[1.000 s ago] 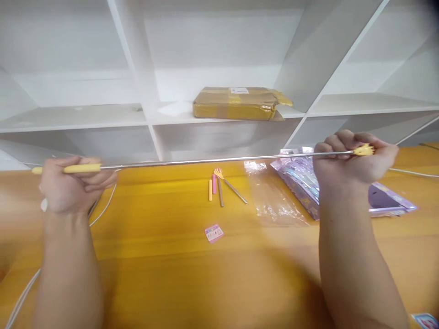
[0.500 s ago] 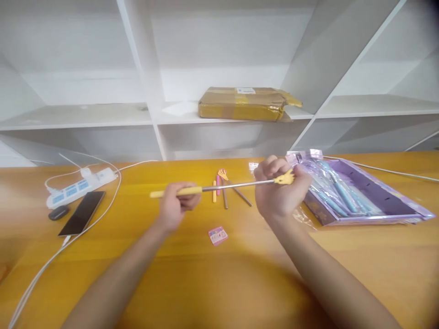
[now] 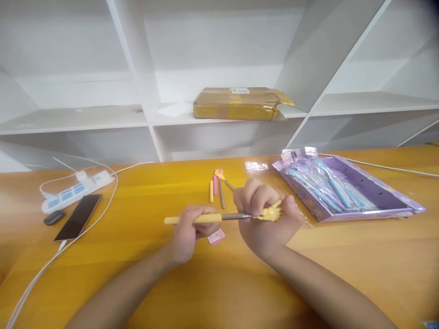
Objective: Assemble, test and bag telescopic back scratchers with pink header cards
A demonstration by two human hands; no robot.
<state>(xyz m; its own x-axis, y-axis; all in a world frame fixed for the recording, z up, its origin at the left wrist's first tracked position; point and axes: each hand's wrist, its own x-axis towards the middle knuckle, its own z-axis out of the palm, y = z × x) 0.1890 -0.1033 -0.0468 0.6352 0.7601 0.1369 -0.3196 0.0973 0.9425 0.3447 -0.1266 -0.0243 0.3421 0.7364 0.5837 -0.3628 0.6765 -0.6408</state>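
A telescopic back scratcher [image 3: 236, 216] with a yellow handle, a metal rod and a yellow hand-shaped head lies level between my hands, its rod short. My left hand [image 3: 192, 228] is closed round the handle. At the other end my right hand [image 3: 262, 224] is closed, with curled fingers at the rod beside the head and the head lying over the palm. Behind them on the table are a yellow handle [image 3: 211, 192], a pink handle [image 3: 215, 185], a metal rod [image 3: 222, 195] and another hand-shaped scratcher head [image 3: 219, 174]. A small pink card [image 3: 216, 237] is partly hidden behind my left hand.
A purple box [image 3: 380, 201] of bagged blue items stands on the right, with clear plastic wrapping [image 3: 256, 167] near it. On the left are a power strip [image 3: 77, 192], a phone [image 3: 78, 217], a black earbud-like case [image 3: 54, 217] and white cables. A taped carton [image 3: 236, 104] rests on the shelf.
My hands have come closer together and lower, and the back scratcher's rod has slid in and become much shorter. The view has shifted slightly.
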